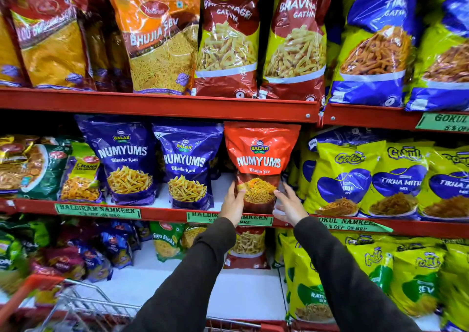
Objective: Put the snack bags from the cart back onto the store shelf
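Note:
A red Numyums Bhujia Sev snack bag (260, 159) stands upright on the middle shelf (162, 211), to the right of two purple Numyums bags (189, 164). My left hand (232, 206) grips the red bag's lower left edge, thumb on its front. My right hand (290, 205) is at the bag's lower right corner with fingers spread, slightly blurred, and does not clasp it. The cart (83, 303), a wire basket with a red handle, shows at the bottom left; its contents are hidden.
Yellow-green Gokul bags (340, 179) crowd the shelf just right of the red bag. Large bags fill the top shelf (162, 106). The lower shelf holds mixed bags with a bare white patch (243, 293) below my arms.

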The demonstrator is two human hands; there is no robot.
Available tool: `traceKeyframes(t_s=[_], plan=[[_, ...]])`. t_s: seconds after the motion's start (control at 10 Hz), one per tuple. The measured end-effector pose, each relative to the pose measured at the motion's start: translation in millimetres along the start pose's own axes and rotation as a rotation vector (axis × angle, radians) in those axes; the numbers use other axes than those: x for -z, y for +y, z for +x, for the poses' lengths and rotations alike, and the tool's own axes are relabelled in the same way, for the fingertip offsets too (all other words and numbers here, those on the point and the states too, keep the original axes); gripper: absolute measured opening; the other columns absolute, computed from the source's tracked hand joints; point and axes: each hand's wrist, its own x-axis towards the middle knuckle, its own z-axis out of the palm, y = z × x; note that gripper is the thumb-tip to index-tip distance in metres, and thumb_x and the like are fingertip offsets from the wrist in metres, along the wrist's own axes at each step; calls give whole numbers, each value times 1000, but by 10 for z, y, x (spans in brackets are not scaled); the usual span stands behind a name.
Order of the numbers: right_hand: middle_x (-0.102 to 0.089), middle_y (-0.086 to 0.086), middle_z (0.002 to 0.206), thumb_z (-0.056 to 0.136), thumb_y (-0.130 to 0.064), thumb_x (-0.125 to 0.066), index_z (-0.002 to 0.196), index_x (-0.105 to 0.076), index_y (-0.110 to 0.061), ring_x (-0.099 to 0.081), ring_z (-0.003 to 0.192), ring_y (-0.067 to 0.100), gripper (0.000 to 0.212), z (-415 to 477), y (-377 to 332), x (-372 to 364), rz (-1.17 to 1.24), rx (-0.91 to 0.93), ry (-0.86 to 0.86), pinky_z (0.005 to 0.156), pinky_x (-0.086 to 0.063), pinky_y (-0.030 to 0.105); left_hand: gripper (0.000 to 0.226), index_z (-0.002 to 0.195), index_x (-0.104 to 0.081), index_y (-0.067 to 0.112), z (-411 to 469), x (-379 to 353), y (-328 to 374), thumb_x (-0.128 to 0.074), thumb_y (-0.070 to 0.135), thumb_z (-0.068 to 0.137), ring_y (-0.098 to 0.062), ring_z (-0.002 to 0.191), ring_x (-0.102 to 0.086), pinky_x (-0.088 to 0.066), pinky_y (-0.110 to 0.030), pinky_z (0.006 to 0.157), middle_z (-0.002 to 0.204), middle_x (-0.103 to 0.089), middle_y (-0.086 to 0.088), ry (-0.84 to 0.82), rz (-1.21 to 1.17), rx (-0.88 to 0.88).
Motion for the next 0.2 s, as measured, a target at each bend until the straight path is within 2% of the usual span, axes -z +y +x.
traceKeyframes(t_s=[0.1, 0.2], plan=[[-38, 13, 151, 97, -22, -50, 142, -39, -18, -50, 126, 34, 47, -298, -192, 131, -100, 123, 20, 104, -44, 55, 47, 145, -35, 22, -224, 75, 22, -41, 32, 100, -21, 140, -35, -28, -33, 116, 150, -35, -7, 147, 108, -143], [-57, 14, 134, 95, -21, -55, 117, -61, -25, -65, 101, 27, 23, -658, -618, 428, -76, 384, 35, 81, -58, 49, 32, 129, -52, 25, -375, 177, 208, -40, 20, 99, -2, 117, -50, -42, -18, 99, 130, -49, -5, 285, 153, -462]])
